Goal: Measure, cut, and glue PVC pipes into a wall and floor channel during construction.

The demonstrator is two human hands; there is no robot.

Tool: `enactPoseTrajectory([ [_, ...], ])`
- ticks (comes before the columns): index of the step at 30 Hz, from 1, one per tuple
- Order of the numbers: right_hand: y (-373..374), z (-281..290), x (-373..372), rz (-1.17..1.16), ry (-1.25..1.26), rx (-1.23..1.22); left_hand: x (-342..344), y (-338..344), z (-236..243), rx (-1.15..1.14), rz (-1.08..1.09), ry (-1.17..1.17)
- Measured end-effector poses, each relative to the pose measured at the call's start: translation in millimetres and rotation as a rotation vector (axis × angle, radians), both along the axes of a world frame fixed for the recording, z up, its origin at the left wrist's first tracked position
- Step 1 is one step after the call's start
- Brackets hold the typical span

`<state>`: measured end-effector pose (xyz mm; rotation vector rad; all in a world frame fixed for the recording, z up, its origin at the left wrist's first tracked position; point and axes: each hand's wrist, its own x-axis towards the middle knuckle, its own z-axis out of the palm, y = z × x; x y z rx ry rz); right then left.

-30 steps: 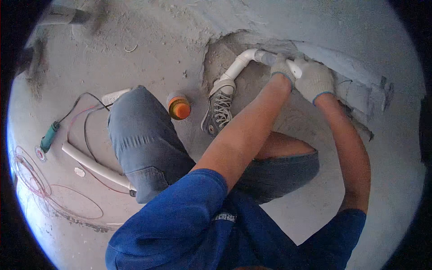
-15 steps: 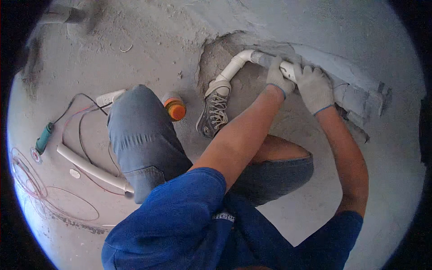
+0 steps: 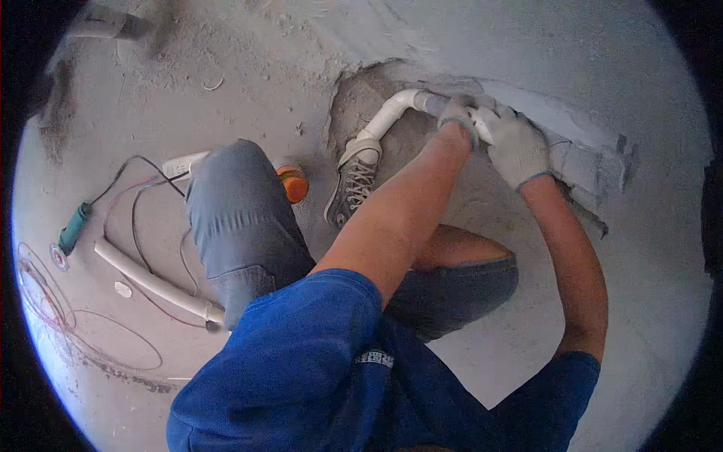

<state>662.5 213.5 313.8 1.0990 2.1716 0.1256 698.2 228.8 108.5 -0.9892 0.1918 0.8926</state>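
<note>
- Head view, clock read from picture centre: white pipe [image 3: 481,128] between 1 and 2 o'clock, in line with a grey section [image 3: 433,104] and a white elbow [image 3: 407,99] nearer 12.
- Left hand [image 3: 458,115], gloved, at 1: looks curled around the pipe beside the grey section; fingertips blurred, can't tell how tight.
- Right hand [image 3: 520,145], gloved, at 2: fingers bent over the pipe, looks closed on it; underside hidden.
- Shoe [image 3: 356,181] at 12, against the elbow's lower leg; can't tell if it bears weight.
- My judgement: keep both grips in line with the pipe, load shared, so the elbow isn't levered sideways.
- Keep grit from the recess edge [image 3: 331,120] off the joints.
- Grinder [image 3: 74,228] at 9, well apart from both hands.
</note>
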Motion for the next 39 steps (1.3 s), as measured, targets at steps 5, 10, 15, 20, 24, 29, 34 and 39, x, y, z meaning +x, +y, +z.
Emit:
enactPoseTrajectory([
  [5,-8.9,3.6,14.7,0.237,0.319,0.002,-2.0,-15.6,-1.8,0.008,0.131,-0.027],
  [10,-4.6,-26.7,21.9,0.361,0.628,0.177,-5.0,-13.6,-6.5,-0.023,0.053,0.024],
  [15,-9.1,-38.6,0.9,0.375,0.54,0.281,-39.7,-13.0,0.4,0.004,0.005,-0.055],
  [20,0.0,-37.1,-12.1,0.414,0.556,0.248,-57.1,-10.2,9.7,-0.032,-0.007,-0.023],
  [24,-5.7,-31.9,-4.9,0.464,0.596,0.25,-25.2,-16.0,-7.5,0.066,0.111,-0.015],
  [29,-24.9,-15.5,3.3,0.406,0.205,0.237,14.6,-14.4,-30.5,0.003,0.046,0.101],
  [34,-19.8,-10.1,6.4,0.309,-0.369,0.128,1.9,-17.9,-11.0,-0.009,0.054,0.021],
  [39,-11.7,-16.2,9.9,0.331,-0.338,0.166,-21.6,-41.7,18.3,-0.118,0.355,-0.175],
])
